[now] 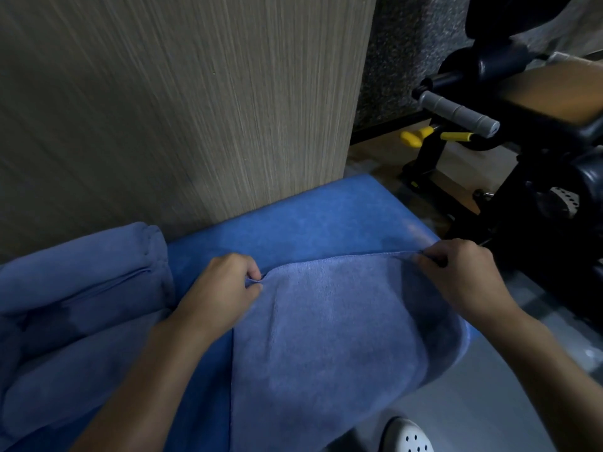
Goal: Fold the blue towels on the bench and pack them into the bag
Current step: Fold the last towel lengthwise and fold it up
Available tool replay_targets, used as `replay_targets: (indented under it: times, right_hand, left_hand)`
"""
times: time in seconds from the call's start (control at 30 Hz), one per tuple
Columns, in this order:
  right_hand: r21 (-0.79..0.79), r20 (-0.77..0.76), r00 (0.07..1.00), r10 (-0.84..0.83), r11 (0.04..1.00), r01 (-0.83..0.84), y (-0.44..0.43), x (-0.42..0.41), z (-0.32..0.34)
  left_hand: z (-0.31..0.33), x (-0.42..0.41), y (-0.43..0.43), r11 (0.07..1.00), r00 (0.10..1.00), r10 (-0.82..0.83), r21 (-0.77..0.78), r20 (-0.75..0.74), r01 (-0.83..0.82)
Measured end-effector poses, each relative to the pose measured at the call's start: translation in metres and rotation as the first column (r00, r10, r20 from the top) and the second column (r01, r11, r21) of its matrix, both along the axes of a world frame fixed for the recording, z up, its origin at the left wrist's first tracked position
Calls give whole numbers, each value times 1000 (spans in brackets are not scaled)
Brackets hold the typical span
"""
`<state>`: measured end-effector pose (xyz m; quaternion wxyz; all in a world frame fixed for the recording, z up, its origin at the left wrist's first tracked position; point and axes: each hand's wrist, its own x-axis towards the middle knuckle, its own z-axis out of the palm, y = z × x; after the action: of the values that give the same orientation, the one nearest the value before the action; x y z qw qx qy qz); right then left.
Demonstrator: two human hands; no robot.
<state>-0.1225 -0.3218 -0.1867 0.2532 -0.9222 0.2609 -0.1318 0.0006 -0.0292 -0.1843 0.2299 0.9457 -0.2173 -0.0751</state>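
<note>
A person's view looking down at a blue bench [313, 220] set against a wood-grain wall panel [182, 102]. A blue towel [329, 340] lies spread across the bench, its near part hanging over the front edge. The left hand [225, 288] pinches the towel's far edge at one corner between thumb and curled fingers; the right hand [463, 275] pinches the same edge at the other corner, so the hem runs taut between them. To the left a heap of more blue towels [81, 305] sits on the bench, loosely rolled, perhaps two or three, though the folds blur together. Black exercise equipment [522, 151] with grey and yellow grips stands at right, and a white perforated shoe [408, 435] shows on the grey floor.
</note>
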Motion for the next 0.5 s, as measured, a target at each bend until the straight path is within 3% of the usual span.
replay_targets:
  times: [0.13, 0.23, 0.5]
  right_hand:
    - [0, 31, 999, -35, 999, 35, -2, -1, 1]
    - [-6, 83, 995, -60, 998, 61, -3, -2, 4]
    - [393, 189, 958, -217, 910, 129, -16, -4, 8]
  left_hand:
    - [2, 1, 0, 999, 999, 39, 33, -12, -38]
    - [7, 1, 0, 997, 998, 63, -39, 4, -63]
    - [26, 1, 2, 951, 991, 99, -286, -91, -121]
